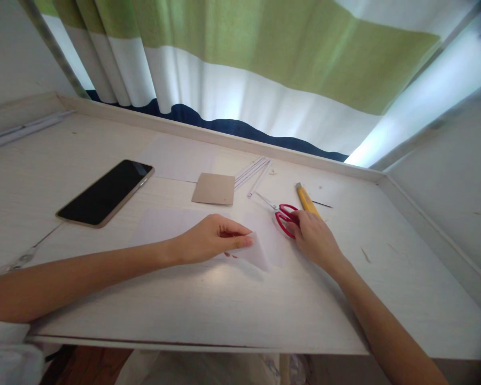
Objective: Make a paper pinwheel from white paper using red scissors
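Left hand (212, 239) is pinching a folded white paper (257, 252) mid-frame, probably so it won't spring open, while the right hand (316, 239) has its fingers gripping red-handled scissors (279, 215) right of center, loops handily facing it.

A green, white and dark blue striped curtain (224, 37) is hanging right behind a whitish desk (164, 321), with light (232, 99) glowing through it and looking super bright at the right edge. Pale walls (444, 155) are boxing things in on both sides, and a low rim (224, 138) is running along the desk's back.
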The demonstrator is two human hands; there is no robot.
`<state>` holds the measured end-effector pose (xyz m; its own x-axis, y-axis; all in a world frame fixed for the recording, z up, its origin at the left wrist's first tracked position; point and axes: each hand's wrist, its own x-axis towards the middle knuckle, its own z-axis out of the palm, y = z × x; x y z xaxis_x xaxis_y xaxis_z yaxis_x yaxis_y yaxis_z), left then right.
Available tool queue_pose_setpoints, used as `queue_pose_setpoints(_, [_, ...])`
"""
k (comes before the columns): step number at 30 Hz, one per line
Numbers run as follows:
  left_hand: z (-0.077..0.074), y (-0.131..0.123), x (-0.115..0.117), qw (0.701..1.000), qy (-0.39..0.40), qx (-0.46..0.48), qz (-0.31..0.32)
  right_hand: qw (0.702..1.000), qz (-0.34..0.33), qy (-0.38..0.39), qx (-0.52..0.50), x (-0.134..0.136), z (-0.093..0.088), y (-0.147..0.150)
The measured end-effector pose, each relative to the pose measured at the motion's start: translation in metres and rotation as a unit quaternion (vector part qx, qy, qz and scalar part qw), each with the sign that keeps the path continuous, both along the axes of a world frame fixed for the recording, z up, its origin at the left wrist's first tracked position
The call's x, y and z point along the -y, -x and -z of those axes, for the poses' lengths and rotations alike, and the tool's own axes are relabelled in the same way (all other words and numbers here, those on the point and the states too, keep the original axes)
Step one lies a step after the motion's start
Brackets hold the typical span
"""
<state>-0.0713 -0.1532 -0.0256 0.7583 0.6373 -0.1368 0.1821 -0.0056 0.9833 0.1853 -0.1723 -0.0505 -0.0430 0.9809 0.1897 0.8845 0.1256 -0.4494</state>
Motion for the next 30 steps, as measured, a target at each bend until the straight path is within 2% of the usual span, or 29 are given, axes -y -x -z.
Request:
queue_pose_setpoints(4, [-0.002,0.001,-0.003,0.998,-0.067,-0.016,-0.014,0.991,-0.029,0.06,-0.112,0.009,-0.011,0.007])
queue_pose_setpoints(7, [-0.007,0.003,-0.004,0.993,-0.113,-0.014,-0.031,0.966,-0.076,0.129,-0.209,0.021,-0.023,0.016])
queue_pose_setpoints(9, [-0.009,0.004,-0.005,0.992,-0.122,-0.011,-0.036,0.914,-0.125,0.19,-0.336,0.03,-0.029,0.023])
queue_pose_setpoints(11, [-0.013,0.005,-0.005,0.993,-0.112,-0.003,-0.026,0.864,-0.182,0.235,-0.405,0.037,-0.033,0.029])
queue_pose_setpoints(14, [-0.019,0.006,-0.005,0.995,-0.096,0.008,-0.001,0.827,-0.245,0.29,-0.413,0.046,-0.034,0.035])
queue_pose_setpoints(18, [-0.028,0.008,-0.006,0.998,-0.065,0.022,-0.012,0.807,-0.285,0.335,-0.395,0.054,-0.028,0.041])
queue_pose_setpoints(21, [-0.03,0.009,-0.009,0.997,-0.035,0.053,-0.037,0.805,-0.285,0.309,-0.419,0.056,-0.023,0.045])
queue_pose_setpoints(24, [-0.029,0.011,-0.011,0.997,-0.027,0.066,-0.036,0.798,-0.289,0.287,-0.444,0.055,-0.021,0.047])
queue_pose_setpoints(30, [-0.027,0.011,-0.012,0.995,-0.043,0.07,-0.049,0.767,-0.265,0.33,-0.482,0.057,-0.03,0.051])
